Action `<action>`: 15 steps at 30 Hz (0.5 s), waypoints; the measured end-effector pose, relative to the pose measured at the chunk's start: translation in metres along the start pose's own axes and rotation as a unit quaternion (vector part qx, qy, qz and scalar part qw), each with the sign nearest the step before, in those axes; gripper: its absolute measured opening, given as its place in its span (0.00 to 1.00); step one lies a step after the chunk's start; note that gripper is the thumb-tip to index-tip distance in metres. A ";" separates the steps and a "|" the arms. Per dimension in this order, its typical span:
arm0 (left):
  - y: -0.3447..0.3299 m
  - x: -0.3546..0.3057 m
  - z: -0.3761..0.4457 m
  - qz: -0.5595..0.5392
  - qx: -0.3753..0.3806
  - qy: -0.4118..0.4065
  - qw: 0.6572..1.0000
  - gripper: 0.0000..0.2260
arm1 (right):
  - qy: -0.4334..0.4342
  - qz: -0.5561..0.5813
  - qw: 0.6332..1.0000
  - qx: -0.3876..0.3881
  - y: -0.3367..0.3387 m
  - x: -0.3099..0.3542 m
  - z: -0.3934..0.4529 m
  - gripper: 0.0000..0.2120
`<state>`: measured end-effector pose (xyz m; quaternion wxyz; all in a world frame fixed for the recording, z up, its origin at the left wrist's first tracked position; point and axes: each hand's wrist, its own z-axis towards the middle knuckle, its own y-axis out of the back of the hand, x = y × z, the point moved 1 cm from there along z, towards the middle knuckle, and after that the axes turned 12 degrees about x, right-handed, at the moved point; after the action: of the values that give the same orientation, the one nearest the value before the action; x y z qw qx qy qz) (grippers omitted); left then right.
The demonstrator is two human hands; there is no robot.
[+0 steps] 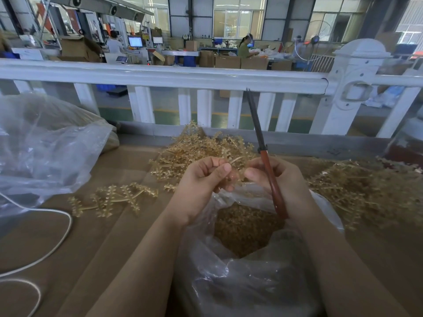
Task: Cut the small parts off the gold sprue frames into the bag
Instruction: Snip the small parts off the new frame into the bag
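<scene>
My cardboard-covered bench, loaded up.
I've got brown cardboard (119, 236) under everything: a gold sprue frame (109, 199) lying flat at left, a heap of frames (194, 152) at the back, another pile (366, 191) at right, a crumpled clear bag (45, 152), a white cord (57, 243), my open parts bag (240, 282).

Both arms are bare all the way up, with no sleeves showing. The left hand (201, 179) and the right hand (279, 179) wear no gloves. There are no rings, and no watch on either wrist.
</scene>
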<state>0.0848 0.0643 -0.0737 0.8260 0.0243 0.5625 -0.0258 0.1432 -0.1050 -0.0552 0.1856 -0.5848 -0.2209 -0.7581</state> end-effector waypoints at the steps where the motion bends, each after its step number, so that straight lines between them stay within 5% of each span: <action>1: 0.000 0.000 0.000 0.005 -0.002 0.001 1.000 0.06 | -0.005 -0.009 1.000 -0.003 0.000 -0.002 0.000 0.15; 5: -0.002 0.001 0.000 -0.002 -0.014 0.014 1.000 0.09 | -0.010 -0.009 1.000 -0.015 0.001 -0.005 0.002 0.07; 15: -0.003 0.003 0.000 -0.002 0.038 0.073 0.997 0.06 | -0.005 -0.011 1.000 -0.016 0.001 -0.005 0.002 0.07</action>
<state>0.0853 0.0612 -0.0762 0.7810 0.0560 0.6202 -0.0471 0.1467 -0.1045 -0.0599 0.1668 -0.5889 -0.2156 -0.7608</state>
